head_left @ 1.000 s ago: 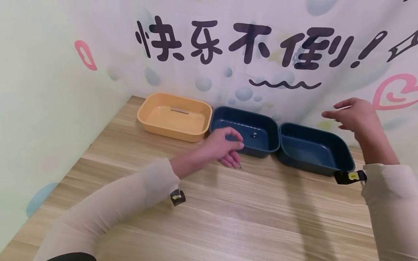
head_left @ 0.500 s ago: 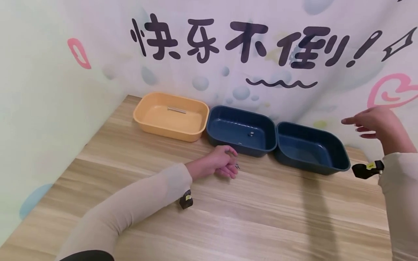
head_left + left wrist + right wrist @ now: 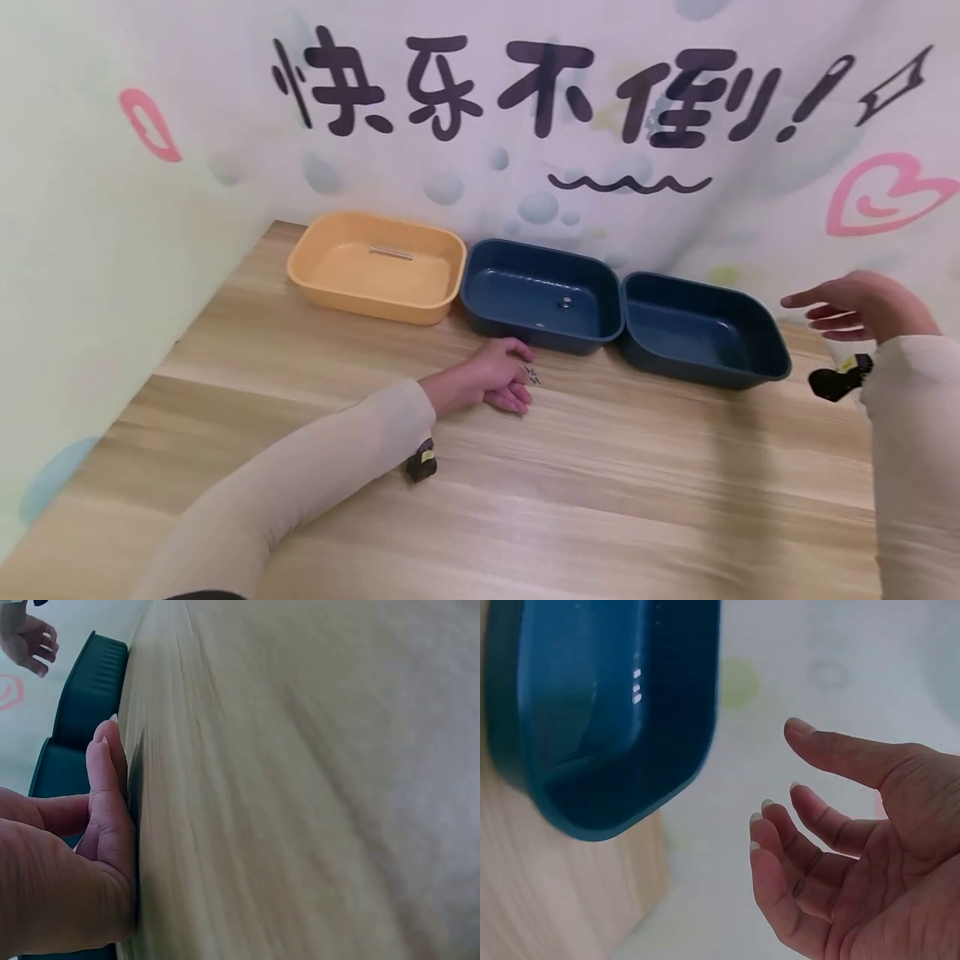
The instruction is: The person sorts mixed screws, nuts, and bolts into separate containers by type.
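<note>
My left hand (image 3: 498,375) rests low on the wooden table, just in front of the middle blue bin. Beside its fingertips lie a few small metal pieces (image 3: 533,375), perhaps screws, too small to make out. In the left wrist view the edge of the left hand (image 3: 90,855) lies along the tabletop, and nothing shows between its fingers. My right hand (image 3: 870,307) hovers in the air to the right of the right-hand blue bin (image 3: 705,333). The right wrist view shows the right hand (image 3: 855,855) holding nothing, thumb apart from its loosely bent fingers.
Along the wall stand a yellow bin (image 3: 360,304) with a metal rod (image 3: 392,253) in it, and a middle blue bin (image 3: 525,333) with a small metal piece (image 3: 565,302) inside. The bins sit side by side. A printed cloth (image 3: 465,183) hangs behind.
My left hand has come down from in front of the middle bin to the table beside the small metal pieces. The right hand has moved right and lower. The view has shifted slightly.
</note>
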{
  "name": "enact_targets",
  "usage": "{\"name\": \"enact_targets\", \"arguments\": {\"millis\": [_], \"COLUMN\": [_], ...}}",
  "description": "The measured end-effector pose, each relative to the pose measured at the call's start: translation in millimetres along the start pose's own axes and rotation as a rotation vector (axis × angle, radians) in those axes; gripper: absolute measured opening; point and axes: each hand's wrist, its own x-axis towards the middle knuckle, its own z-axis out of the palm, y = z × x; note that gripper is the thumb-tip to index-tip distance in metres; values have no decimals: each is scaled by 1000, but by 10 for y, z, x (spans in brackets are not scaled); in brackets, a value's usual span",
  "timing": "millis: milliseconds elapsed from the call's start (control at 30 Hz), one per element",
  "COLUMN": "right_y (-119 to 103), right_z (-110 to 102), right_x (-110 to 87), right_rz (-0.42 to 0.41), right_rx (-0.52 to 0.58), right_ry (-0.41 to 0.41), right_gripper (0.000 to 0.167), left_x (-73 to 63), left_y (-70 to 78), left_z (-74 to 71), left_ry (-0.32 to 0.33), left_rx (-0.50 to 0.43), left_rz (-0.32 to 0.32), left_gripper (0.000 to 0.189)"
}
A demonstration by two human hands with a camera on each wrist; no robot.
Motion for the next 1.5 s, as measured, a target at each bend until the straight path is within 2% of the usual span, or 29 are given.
{"name": "enact_targets", "arguments": {"millis": [133,200,433,633,833,967,1233,1500], "right_y": [-19,-8,-51,-172,-108,41,340,314], "right_z": [146,226,467,546,482,418,320,332], "right_x": [24,57,244,357,376,345,268,222], "right_rz": [-23,-21,2,36,80,117,110,99], "right_rx": [51,81,152,193,239,254,280,273], "right_ry": [-133,-175,-154,-153,-160,-148,-164,-181], "right_gripper": [88,82,73,52,36,33,27,31], "left_x": [-43,-70,-151,-171,-101,-50,58,39], "left_y": [-52,-75,-108,-83,-57,-37,-4,2], "left_z": [-55,-77,-185,-219,-123,-15,153,149], "left_ry": [44,65,140,171,150,113,88,82], "left_rx": [29,42,89,102,99,113,146,139], "left_rz": [-22,-27,-18,-20,9,24,22,18], "left_gripper": [33,30,17,12,11,11,9,10]}}
